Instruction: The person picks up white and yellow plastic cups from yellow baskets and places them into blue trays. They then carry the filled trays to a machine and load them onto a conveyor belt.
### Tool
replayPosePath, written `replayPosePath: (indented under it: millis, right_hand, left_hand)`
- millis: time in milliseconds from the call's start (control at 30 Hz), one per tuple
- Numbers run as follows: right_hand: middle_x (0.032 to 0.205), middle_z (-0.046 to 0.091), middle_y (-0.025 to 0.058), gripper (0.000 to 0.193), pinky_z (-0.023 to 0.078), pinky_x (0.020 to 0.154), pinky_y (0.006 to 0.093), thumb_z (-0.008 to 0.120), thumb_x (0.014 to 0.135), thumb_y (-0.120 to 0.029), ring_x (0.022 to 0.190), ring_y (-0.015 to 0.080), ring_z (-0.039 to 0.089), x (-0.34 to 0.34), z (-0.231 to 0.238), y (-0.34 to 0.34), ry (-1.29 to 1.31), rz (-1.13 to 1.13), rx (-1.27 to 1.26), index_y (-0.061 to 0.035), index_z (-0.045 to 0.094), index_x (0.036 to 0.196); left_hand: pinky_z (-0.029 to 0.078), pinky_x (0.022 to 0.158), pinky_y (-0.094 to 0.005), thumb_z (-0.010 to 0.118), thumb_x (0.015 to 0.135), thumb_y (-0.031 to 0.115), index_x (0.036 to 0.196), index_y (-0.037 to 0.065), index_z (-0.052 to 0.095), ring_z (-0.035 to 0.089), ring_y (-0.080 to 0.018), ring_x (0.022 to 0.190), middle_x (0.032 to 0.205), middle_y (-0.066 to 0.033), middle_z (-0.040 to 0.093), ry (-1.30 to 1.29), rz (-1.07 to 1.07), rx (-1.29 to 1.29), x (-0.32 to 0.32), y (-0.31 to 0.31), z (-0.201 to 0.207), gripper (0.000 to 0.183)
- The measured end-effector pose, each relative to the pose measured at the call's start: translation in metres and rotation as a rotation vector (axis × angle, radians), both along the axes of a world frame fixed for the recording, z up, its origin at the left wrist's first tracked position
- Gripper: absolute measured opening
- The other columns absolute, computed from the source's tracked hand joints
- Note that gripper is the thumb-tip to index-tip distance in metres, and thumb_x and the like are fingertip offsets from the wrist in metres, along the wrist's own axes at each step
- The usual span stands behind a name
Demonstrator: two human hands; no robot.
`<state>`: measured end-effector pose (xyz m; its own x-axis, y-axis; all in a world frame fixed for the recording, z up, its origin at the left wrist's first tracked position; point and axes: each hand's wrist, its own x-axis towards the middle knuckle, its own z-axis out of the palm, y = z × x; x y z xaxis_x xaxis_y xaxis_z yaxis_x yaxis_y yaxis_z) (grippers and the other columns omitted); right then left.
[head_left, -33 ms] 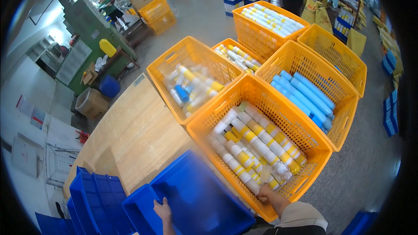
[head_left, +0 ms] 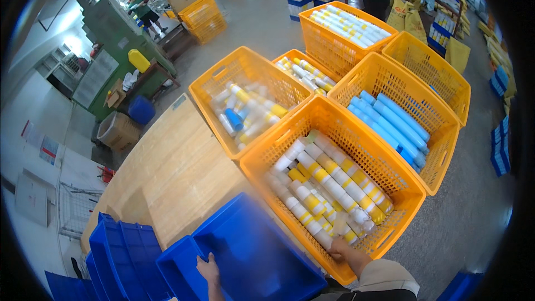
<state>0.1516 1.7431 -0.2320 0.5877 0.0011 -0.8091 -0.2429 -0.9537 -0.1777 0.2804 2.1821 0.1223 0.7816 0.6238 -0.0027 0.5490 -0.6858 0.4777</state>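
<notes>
While the left hand is resting at the left wall of a large blue bin, the right hand is sitting at the near edge of an orange crate, fingers lying against the end of a yellow-and-white tube. Left grip: fingers are curling partway, thumb is standing up beside the rim; whether it is pinching the plastic, cannot tell. Right grip: fingers are bending down inside the crate, partly hidden; cannot tell if they are closing on the tube's end or only touching it. The bin is occupying the near edge of the wooden surface; more blue bins are nesting by the left edge. The crate is standing along the surface's right edge; what is supporting it is not showing. Farther up that edge, a second crate is holding a jumble of tubes; a third crate, beyond the first, is carrying blue tubes. Progress, judging by how things are lying: probably early. The bin is sitting in place, no tube is showing inside it, and many are remaining in the crate, none being lifted.
</notes>
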Motion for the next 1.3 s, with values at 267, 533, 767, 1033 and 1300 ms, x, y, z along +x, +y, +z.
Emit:
replayPosePath:
  millis: [267, 533, 767, 1033, 1300]
  right_hand:
    - [0.125, 0.062, 0.0255, 0.081, 0.050, 0.095, 0.0429, 0.081, 0.065, -0.049, 0.116, 0.0344, 0.061, 0.002, 0.049, -0.018, -0.071, -0.312, 0.258, 0.0030, 0.059, 0.123]
    - [0.121, 0.063, 0.0260, 0.088, 0.049, 0.095, 0.0415, 0.084, 0.063, -0.047, 0.113, 0.0372, 0.061, 0.015, 0.114, -0.014, -0.174, -0.501, 0.523, 0.0046, 0.055, 0.128]
    - [0.114, 0.067, 0.0223, 0.073, 0.049, 0.091, 0.0448, 0.076, 0.072, -0.048, 0.104, 0.0388, 0.065, -0.005, 0.226, -0.012, -0.455, -0.460, 0.606, -0.0038, 0.058, 0.128]
    - [0.114, 0.067, 0.0219, 0.080, 0.052, 0.088, 0.0446, 0.078, 0.069, -0.040, 0.102, 0.0384, 0.066, -0.032, 0.360, -0.011, -0.955, -0.298, 0.343, -0.0070, 0.052, 0.137]
    - [0.121, 0.064, 0.0209, 0.082, 0.050, 0.094, 0.0410, 0.079, 0.069, -0.038, 0.109, 0.0356, 0.063, -0.041, 0.489, 0.034, -0.766, -0.010, 0.729, -0.0085, 0.050, 0.139]
  left_hand:
    - [0.049, 0.091, -0.0463, 0.074, 0.082, 0.018, 0.123, -0.014, 0.055, 0.065, -0.0463, 0.102, 0.107, -0.0309, 0.067, 0.000, -0.019, 0.029, 0.001, 0.001, 0.003, 0.055]
    - [0.048, 0.091, -0.0479, 0.074, 0.083, 0.024, 0.120, -0.008, 0.058, 0.064, -0.0452, 0.103, 0.106, -0.0268, 0.068, -0.061, -0.007, 0.006, -0.003, 0.005, -0.004, 0.051]
    - [0.047, 0.097, -0.0465, 0.073, 0.083, 0.024, 0.123, -0.009, 0.057, 0.062, -0.0453, 0.110, 0.115, -0.0302, 0.065, 0.036, 0.030, -0.125, -0.005, -0.003, 0.023, 0.054]
    - [0.044, 0.099, -0.0486, 0.073, 0.085, 0.023, 0.135, -0.006, 0.043, 0.053, -0.0427, 0.120, 0.130, -0.0264, 0.054, -0.202, -0.072, 0.133, -0.015, -0.003, 0.018, 0.065]
    - [0.045, 0.100, -0.0392, 0.059, 0.098, 0.044, 0.143, -0.001, 0.038, 0.050, -0.0275, 0.125, 0.141, -0.0186, 0.047, -0.707, -0.329, -1.335, 0.032, -0.035, 0.088, 0.067]
